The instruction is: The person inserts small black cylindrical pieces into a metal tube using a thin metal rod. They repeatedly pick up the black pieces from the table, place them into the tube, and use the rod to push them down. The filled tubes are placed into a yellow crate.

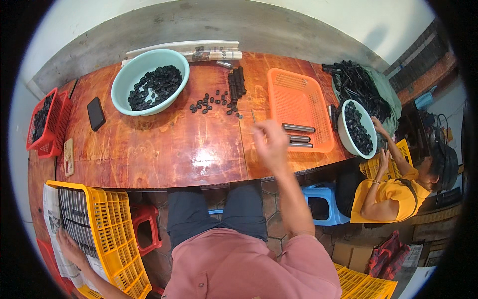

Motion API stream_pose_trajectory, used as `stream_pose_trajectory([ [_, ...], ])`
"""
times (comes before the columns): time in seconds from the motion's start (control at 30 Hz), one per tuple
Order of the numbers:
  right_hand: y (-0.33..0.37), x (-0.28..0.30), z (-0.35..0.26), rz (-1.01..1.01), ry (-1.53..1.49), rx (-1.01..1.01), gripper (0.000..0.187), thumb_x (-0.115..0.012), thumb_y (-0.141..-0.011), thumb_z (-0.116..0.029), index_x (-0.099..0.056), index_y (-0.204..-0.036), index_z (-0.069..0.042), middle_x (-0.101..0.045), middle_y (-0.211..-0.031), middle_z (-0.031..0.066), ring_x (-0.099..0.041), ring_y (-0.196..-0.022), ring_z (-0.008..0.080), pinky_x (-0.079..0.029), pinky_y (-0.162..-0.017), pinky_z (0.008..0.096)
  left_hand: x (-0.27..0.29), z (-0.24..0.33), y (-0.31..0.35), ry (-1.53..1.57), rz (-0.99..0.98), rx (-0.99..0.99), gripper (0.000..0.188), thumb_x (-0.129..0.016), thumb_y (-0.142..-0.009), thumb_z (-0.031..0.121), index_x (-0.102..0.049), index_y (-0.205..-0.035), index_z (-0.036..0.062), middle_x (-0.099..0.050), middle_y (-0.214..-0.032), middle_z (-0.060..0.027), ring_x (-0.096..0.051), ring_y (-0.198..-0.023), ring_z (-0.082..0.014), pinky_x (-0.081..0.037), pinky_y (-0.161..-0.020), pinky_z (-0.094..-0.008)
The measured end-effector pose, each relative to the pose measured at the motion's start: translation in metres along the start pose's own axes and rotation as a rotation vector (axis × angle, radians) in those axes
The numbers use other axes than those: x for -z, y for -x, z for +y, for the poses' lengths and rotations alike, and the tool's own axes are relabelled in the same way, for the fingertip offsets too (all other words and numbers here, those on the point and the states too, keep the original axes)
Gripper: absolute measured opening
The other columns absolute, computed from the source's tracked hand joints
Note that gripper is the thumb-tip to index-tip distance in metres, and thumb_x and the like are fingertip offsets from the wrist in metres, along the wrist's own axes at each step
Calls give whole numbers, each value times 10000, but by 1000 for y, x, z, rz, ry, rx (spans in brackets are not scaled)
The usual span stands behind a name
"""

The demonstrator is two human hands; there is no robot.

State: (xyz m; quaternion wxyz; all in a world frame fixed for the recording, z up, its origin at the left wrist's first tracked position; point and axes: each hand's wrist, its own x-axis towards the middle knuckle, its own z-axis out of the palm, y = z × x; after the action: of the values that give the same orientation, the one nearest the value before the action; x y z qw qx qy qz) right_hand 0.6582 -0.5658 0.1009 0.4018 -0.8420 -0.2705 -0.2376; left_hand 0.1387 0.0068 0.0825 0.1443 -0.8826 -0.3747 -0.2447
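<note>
Apparently moving metal rods [298, 128], lying in yellow crate [118, 219] and orange basket [298, 97].
With left hand [71, 247] at crate, right hand [271, 144] half-curled near basket (cannot tell left's opening or either's hold); next likely needing one-rod pinch.

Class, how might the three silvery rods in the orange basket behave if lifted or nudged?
The rods look stiff, as each lies straight. Their shiny, seemingly smooth sides may feel slippery. Their cylindrical shape suggests they would roll if nudged, probably until the wall of the orange basket stopped them.
</note>
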Motion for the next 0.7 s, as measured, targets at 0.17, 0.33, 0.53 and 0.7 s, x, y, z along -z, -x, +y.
stream_pose_trajectory([
  [0.17, -36, 65, 89, -230, 460, -254, 161, -673, -849, -75, -706, -994, -14, -714, -997, 181, -685, -902, 357, -536, -796, 444, 7, 194, -36, 578, -60, -252, 392, -617, -834, -116, -626, -1204, 14, -629, -1165, -183, -621, -1077, -351, -509, -910, -386],
  [0.33, -35, 78, 152, -539, 754, -402, 234, -638, -813, -27, -727, -1029, -31, -712, -1026, 215, -676, -992, 384, -527, -882, 484, -22, 354, -22, 909, -131, -483, 189, -716, -844, 14, -687, -1031, 14, -665, -1048, -165, -665, -945, -349, -538, -810, -401],
  [0.53, -41, 77, 141, -653, 858, -391, 206, -602, -813, -20, -745, -961, -28, -712, -1016, 223, -678, -1002, 374, -530, -836, 478, -50, 462, -17, 1250, -306, -420, 150, -684, -886, 67, -708, -1017, -1, -680, -1002, -151, -664, -944, -315, -528, -829, -371],
  [0.7, -45, 88, 131, -344, 936, -111, 224, -647, -830, -65, -708, -1030, 17, -704, -959, 212, -666, -910, 377, -525, -806, 466, -59, 478, -21, 1331, -409, -453, 138, -667, -895, 74, -707, -1005, 2, -678, -996, -144, -663, -918, -293, -522, -802, -350],
])
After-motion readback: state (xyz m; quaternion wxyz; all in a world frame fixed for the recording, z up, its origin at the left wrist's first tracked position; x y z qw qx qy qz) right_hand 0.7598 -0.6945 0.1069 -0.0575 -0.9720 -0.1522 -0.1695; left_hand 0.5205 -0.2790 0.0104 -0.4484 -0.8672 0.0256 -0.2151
